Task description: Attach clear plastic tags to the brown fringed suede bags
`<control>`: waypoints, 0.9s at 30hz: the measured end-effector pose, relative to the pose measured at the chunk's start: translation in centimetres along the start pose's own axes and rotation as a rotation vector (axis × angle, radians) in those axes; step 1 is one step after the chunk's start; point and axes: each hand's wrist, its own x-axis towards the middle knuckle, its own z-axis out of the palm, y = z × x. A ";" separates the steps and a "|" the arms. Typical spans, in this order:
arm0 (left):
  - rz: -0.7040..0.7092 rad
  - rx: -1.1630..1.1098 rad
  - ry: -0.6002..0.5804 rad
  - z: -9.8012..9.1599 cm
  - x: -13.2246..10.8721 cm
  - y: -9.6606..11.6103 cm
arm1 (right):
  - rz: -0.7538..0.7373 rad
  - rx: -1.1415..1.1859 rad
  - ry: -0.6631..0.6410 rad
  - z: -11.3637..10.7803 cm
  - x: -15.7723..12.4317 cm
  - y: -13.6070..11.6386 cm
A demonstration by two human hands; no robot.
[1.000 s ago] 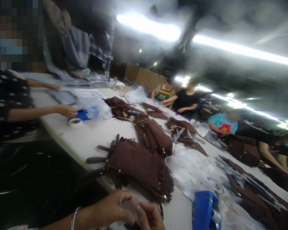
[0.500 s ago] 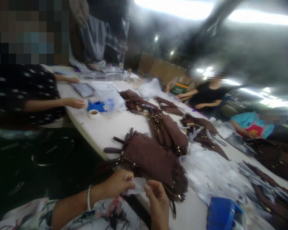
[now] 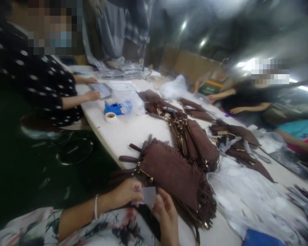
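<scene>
- I see a small pale translucent slip of film or paper (image 3: 148,195) held low in the head view, just off the near edge of the table, between my two hands.
- My left hand (image 3: 125,193) pinches the slip's left edge, thumb and fingers closed on it; a silver bangle (image 3: 95,207) sits on that wrist.
- My right hand (image 3: 166,212) comes up from below and closes on the slip's right edge with its fingertips, so the slip spans the gap between both grips.
- Just beyond the slip, touching the table edge, lies a brown suede fringed bag with gold hardware (image 3: 174,171), its straps (image 3: 133,153) pointing left and its fringe hanging toward the lower right.
- Behind it a second brown fringed bag (image 3: 197,143) lies with a gold chain (image 3: 178,131) along its left side.
- The long white table (image 3: 123,131) carries crumpled clear plastic wrappers (image 3: 248,194) to the right of the bags.
- Farther along sit a white roll of tape (image 3: 110,117) and a blue tape dispenser (image 3: 114,108), just beside each other.
- A co-worker in a black dotted top (image 3: 43,89) rests a hand (image 3: 92,96) by a grey flat packet (image 3: 101,90).
- Other people sit on the far right side; the blur hides what they handle.
</scene>
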 end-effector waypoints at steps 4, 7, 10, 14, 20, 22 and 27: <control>0.006 0.088 0.013 -0.1 0.0 0.0 | 0.008 0.064 -0.067 0.8 1.0 1.7; 0.048 0.175 0.020 0.2 -0.1 0.3 | -0.034 0.046 -0.040 1.4 1.4 2.3; 0.090 0.266 0.011 0.6 -0.4 0.5 | -0.091 -0.040 0.024 1.8 1.3 2.3; 0.073 0.233 -0.033 1.1 -0.6 0.0 | -0.202 -0.174 0.084 2.0 1.0 2.3; -0.008 -0.036 -0.009 0.2 0.0 -2.9 | -0.222 -0.212 0.125 1.5 0.8 3.3; -0.010 -0.051 0.038 -0.2 0.2 -3.5 | -0.212 -0.179 0.143 1.5 0.8 3.7; 0.022 0.021 0.061 0.2 -0.7 -2.5 | -0.282 -0.135 0.173 1.6 0.7 4.4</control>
